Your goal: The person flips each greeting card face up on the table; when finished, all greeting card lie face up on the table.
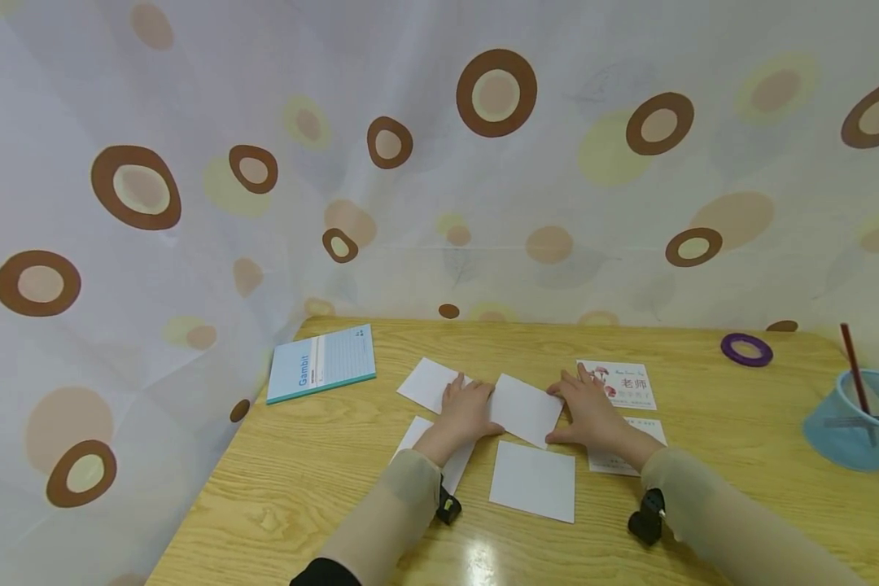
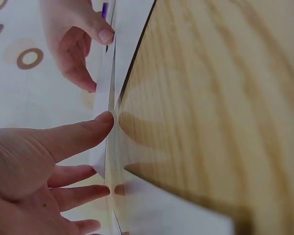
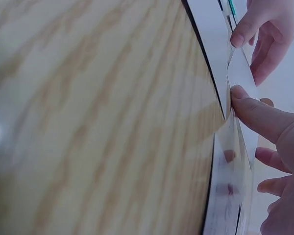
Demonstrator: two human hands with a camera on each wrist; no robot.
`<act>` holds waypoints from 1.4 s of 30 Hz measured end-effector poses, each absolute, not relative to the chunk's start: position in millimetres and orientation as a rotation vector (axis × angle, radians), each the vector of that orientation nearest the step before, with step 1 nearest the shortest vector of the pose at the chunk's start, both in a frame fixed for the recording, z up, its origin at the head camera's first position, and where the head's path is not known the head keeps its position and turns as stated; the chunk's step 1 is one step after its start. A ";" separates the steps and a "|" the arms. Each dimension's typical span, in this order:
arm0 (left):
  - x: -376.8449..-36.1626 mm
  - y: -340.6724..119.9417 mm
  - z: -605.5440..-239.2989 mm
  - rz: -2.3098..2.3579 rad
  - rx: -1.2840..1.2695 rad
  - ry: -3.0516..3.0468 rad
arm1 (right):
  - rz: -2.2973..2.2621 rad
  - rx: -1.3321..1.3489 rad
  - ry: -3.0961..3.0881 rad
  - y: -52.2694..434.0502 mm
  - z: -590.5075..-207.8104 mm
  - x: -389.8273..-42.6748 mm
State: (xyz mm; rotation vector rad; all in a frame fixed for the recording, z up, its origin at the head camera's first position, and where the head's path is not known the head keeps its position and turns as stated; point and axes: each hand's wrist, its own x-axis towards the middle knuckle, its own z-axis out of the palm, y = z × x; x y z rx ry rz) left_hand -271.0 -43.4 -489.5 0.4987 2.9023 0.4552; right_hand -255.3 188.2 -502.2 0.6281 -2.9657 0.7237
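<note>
Both hands lie flat with straight fingers, the left hand (image 1: 467, 407) and right hand (image 1: 588, 407) bracing opposite edges of a white card (image 1: 525, 409) on the tabletop (image 1: 322, 456), steadying it.

I sat at a light wood-grain table (image 1: 322, 480); glare spot on its near edge. White curtain (image 1: 190, 122) with brown and yellow circles hung behind and left of the table.

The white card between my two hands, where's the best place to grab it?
Probably by its two opposite side edges, coming in from left and right. The white card lies nearly flat on the table, and the left hand and right hand already touch those edges.
</note>
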 end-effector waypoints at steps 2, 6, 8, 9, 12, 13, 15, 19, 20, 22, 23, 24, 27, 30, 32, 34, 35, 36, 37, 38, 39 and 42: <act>-270.6 -43.0 -488.8 0.463 0.516 2.907 | 0.732 0.627 -2.969 187.8 -502.5 -255.6; -270.6 -42.3 -487.3 0.422 0.564 2.936 | 0.766 0.618 -2.981 187.0 -501.4 -255.8; -270.5 -42.6 -486.9 0.405 0.586 2.948 | 0.791 0.617 -2.984 186.6 -500.6 -255.7; -270.3 -42.9 -486.8 0.392 0.596 2.954 | 0.807 0.617 -2.984 186.4 -500.1 -255.5; -268.9 -44.9 -486.4 0.383 0.616 2.958 | 0.859 0.619 -2.982 186.5 -499.9 -255.1; -268.3 -45.8 -486.1 0.384 0.623 2.961 | 0.872 0.622 -2.980 186.9 -500.0 -255.2; -267.2 -47.5 -485.8 0.377 0.636 2.968 | 0.893 0.627 -2.978 187.8 -500.6 -255.5; -266.4 -50.5 -485.8 0.373 0.666 2.982 | 0.897 0.630 -2.981 189.7 -503.4 -257.1; -266.5 -51.2 -486.0 0.368 0.672 2.983 | 0.900 0.627 -2.981 189.9 -503.9 -257.6; -266.8 -52.5 -486.7 0.372 0.686 2.980 | 0.900 0.619 -2.981 190.1 -504.9 -258.4; -267.1 -53.3 -487.1 0.376 0.692 2.974 | 0.902 0.614 -2.980 190.0 -505.1 -258.6; -267.3 -54.1 -487.5 0.385 0.700 2.968 | 0.905 0.610 -2.977 189.9 -505.2 -258.6; -267.2 -56.7 -487.1 0.434 0.728 2.944 | 0.905 0.605 -2.967 189.8 -505.4 -258.1; -266.8 -59.1 -485.6 0.468 0.758 2.917 | 0.906 0.612 -2.950 190.4 -505.9 -256.4; -267.0 -61.2 -484.7 0.486 0.783 2.899 | 0.920 0.616 -2.938 190.9 -505.9 -255.2; -267.8 -63.6 -484.4 0.515 0.813 2.885 | 0.945 0.623 -2.929 191.2 -505.6 -254.3; -268.2 -65.1 -484.5 0.544 0.825 2.874 | 0.960 0.624 -2.928 191.3 -505.2 -253.9; -268.8 -66.4 -484.9 0.572 0.842 2.868 | 0.972 0.624 -2.928 191.7 -504.9 -253.7; -269.2 -67.5 -485.3 0.594 0.853 2.863 | 0.981 0.625 -2.928 192.1 -504.7 -253.6; -269.1 -68.4 -485.5 0.626 0.857 2.854 | 0.986 0.628 -2.925 192.3 -504.5 -253.4; -269.2 -69.5 -485.9 0.647 0.860 2.850 | 0.990 0.630 -2.925 192.6 -504.2 -253.1; -267.7 -72.1 -486.3 0.717 0.857 2.835 | 0.997 0.640 -2.916 193.7 -504.1 -252.6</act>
